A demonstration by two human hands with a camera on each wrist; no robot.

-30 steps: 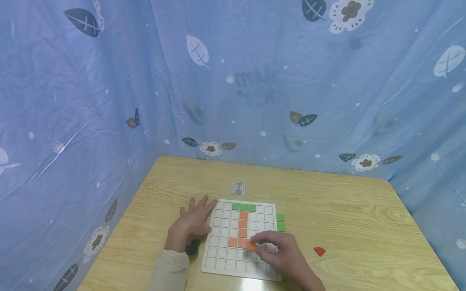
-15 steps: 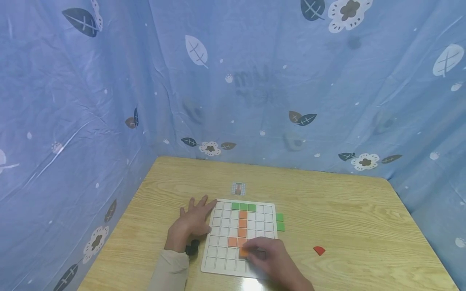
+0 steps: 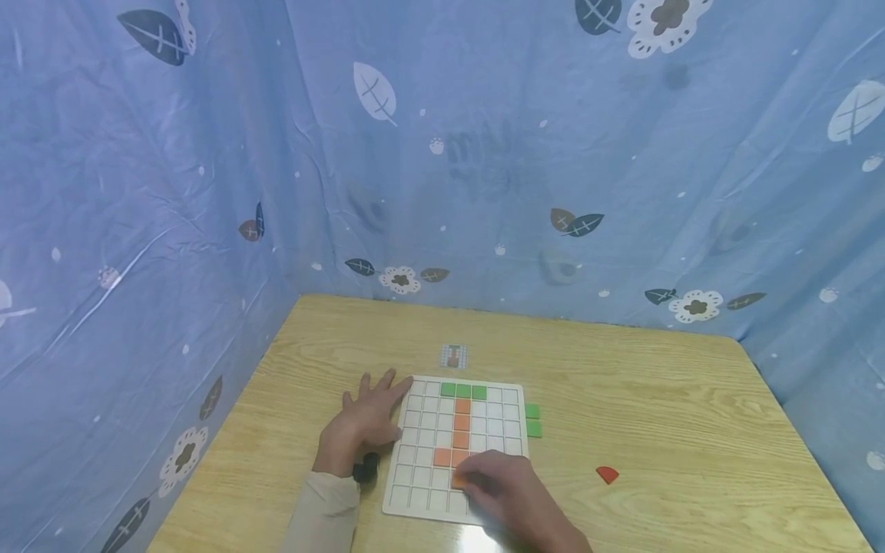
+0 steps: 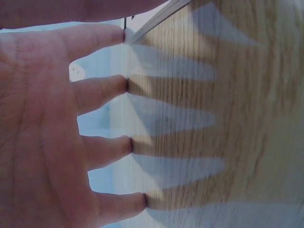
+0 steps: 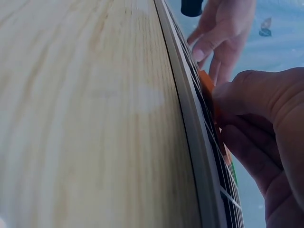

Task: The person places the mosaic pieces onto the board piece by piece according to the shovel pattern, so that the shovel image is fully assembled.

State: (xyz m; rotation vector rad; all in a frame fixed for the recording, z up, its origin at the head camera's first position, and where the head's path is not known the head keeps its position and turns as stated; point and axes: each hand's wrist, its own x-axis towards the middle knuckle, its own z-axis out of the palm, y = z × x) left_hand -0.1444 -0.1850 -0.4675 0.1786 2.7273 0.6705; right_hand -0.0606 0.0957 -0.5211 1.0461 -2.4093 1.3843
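My right hand (image 3: pixel 508 491) pinches an orange square tile (image 3: pixel 457 481) between thumb and fingertips, low over the white grid board (image 3: pixel 418 480). This tile is at the cell just below a row of orange tiles; in the right wrist view the pinched tile (image 5: pixel 207 90) stands tilted at the board's surface. A column of orange tiles (image 3: pixel 461 422) runs up to three green tiles (image 3: pixel 448 389) along the top row. With fingers spread, my left hand (image 3: pixel 362 422) rests at the board's left edge, its fingertips (image 4: pixel 124 84) on the table. My right hand hides the board's lower right cells.
Two green tiles (image 3: pixel 533 428) lie against the board's right side. Farther right is a red wedge-shaped piece (image 3: pixel 608 475). A small printed card (image 3: pixel 453 356) lies behind the board. Blue patterned curtains (image 3: pixel 498 192) stand behind and beside the wooden table (image 3: pixel 657 399).
My right hand has moved left and slightly nearer to me, carrying the orange tile from the right end of the orange row to the cell below it. My left hand has stayed still.
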